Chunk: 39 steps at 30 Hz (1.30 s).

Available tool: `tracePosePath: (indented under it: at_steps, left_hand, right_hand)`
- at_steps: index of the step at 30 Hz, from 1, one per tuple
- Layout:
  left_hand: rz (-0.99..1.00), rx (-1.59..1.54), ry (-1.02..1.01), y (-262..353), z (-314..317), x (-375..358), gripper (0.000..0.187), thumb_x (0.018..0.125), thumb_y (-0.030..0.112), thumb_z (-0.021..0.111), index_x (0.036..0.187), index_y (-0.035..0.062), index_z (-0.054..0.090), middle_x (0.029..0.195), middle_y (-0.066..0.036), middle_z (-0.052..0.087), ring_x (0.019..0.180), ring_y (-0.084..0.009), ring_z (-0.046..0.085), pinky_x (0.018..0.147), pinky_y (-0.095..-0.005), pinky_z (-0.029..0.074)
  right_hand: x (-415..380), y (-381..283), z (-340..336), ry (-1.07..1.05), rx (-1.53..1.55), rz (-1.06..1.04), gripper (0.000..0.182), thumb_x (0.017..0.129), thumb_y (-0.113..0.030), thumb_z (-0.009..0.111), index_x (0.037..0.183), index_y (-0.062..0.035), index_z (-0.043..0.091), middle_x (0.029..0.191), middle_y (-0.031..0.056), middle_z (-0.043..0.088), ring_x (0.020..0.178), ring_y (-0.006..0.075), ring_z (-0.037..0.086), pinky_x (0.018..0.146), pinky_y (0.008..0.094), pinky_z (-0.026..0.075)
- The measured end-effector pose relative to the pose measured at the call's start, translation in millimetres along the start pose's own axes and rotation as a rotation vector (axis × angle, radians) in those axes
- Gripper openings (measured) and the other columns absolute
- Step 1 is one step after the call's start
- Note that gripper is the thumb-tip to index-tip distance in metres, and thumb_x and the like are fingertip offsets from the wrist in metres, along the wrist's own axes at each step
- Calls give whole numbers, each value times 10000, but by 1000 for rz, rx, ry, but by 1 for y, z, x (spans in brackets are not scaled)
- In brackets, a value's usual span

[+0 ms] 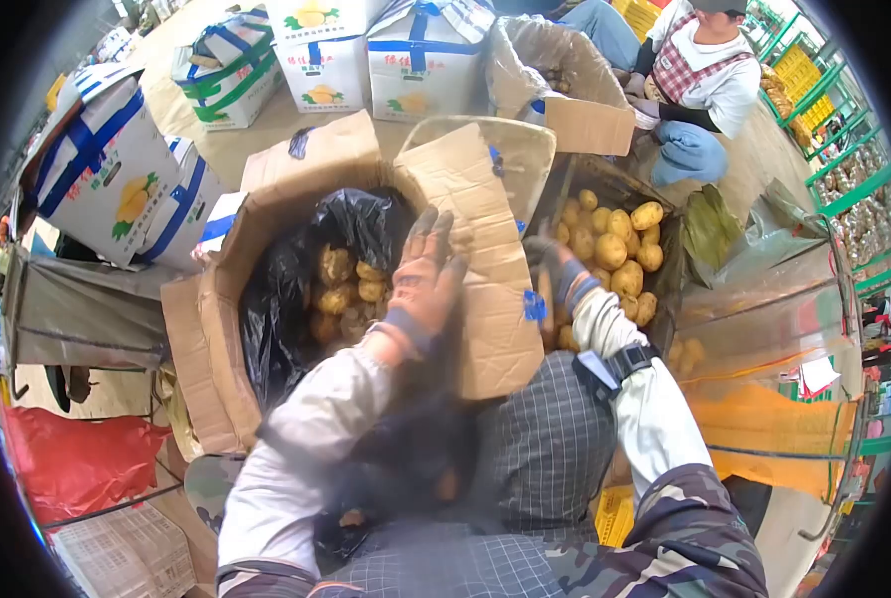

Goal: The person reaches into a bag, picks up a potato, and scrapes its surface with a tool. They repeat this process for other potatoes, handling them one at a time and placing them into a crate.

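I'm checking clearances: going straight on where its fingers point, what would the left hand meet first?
Most likely the left hand would meet the cardboard flap just beyond its fingertips; depth is unclear, so they may be touching now.

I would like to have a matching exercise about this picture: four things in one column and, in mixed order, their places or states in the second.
1. black plastic liner
2. wrist device
3. red sack
4. left hand

A. strapped over the white right sleeve
B. wearing an orange-and-grey glove
C. inside the open carton
D. near the picture's lower left edge

Right pairs: 1-C, 2-A, 3-D, 4-B
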State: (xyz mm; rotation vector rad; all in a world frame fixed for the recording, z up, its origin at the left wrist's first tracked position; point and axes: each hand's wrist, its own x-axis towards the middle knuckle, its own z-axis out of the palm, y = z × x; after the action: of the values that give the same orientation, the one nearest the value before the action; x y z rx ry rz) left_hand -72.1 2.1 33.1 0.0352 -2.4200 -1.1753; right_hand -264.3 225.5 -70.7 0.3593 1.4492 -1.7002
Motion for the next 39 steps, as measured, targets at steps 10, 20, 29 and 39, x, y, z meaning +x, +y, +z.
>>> tracePosePath:
  at_steps: [10,20,29,39]
  left_hand:
    - [71,446,-173,-5,51,55,689,910,354,606,1512,68,430,1572,-223,374,1454,-416,328,1220,-507,191]
    - [71,718,-377,14,66,69,700,905,426,588,1488,61,462,1571,-189,399,1460,-358,348,1240,-480,176]
    - [-113,1130,-1147,13,113,85,542,897,399,605,1326,67,615,1429,-170,556,1388,-328,455,1207,-495,255]
    - [191,565,-868,-8,88,48,467,934,369,599,1341,143,625,1412,-139,571,1355,-296,494,1113,-396,406]
  right_hand:
    - [5,30,53,149,-380,-182,217,933,-216,612,1042,-48,696,910,94,714,792,232,662,747,356,537]
    - [14,12,37,201,-393,-410,221,905,-117,648,1085,5,685,967,128,736,818,229,686,776,359,544]
    - [37,-43,4,384,-652,-799,310,889,-199,707,1108,18,673,963,160,739,816,259,687,729,370,533]
    - [-53,-38,4,-45,-541,-551,315,883,-176,737,1136,4,682,946,103,735,816,179,672,727,345,546]
